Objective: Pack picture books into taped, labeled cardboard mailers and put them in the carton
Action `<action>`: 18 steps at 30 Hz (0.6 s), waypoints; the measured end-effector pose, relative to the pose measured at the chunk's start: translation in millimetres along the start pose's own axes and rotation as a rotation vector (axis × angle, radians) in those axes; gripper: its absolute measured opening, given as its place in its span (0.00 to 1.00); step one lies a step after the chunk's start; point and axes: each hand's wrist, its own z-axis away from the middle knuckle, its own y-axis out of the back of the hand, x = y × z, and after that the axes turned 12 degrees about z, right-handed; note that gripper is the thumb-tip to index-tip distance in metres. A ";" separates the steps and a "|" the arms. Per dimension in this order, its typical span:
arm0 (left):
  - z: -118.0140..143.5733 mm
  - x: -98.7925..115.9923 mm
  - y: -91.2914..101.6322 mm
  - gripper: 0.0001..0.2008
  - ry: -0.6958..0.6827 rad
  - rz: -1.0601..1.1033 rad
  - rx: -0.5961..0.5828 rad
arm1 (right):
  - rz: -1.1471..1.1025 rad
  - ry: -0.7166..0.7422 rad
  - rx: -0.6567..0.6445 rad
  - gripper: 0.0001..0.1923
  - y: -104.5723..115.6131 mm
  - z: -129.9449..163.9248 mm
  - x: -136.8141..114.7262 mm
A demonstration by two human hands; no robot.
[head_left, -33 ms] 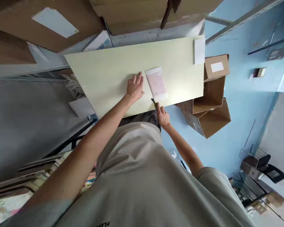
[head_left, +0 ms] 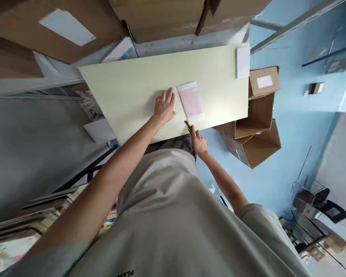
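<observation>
Pressing my left hand (head_left: 164, 106) flat, fingers spread, on the pale yellow-green rectangular board (head_left: 138, 88) that serves as my bench, I judge it steadies the surface; my right hand (head_left: 198, 141) at the near edge has its grip pinched on a slim black-and-yellow utility knife (head_left: 188, 126), tip toward the near corner of the pink-printed paper slip in a clear sleeve (head_left: 191, 101), lying just beside my left fingers; open brown cardboard boxes (head_left: 255, 127) sit beyond the right edge.
</observation>
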 end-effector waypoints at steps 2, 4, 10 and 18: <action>-0.6 -0.3 -0.8 0.67 -0.003 0.005 0.001 | 0.009 0.006 -0.011 0.40 -3.8 3.9 3.3; -1.3 -1.6 -1.4 0.70 -0.010 0.013 0.002 | 0.019 0.013 -0.022 0.40 -7.3 7.8 6.9; -3.8 -12.6 -6.1 0.69 -0.035 0.015 0.012 | 0.038 0.029 -0.042 0.42 -6.3 23.3 16.3; -15.2 0.8 4.7 0.50 0.043 -0.127 -0.024 | -0.167 -0.046 0.339 0.36 67.0 34.5 -0.5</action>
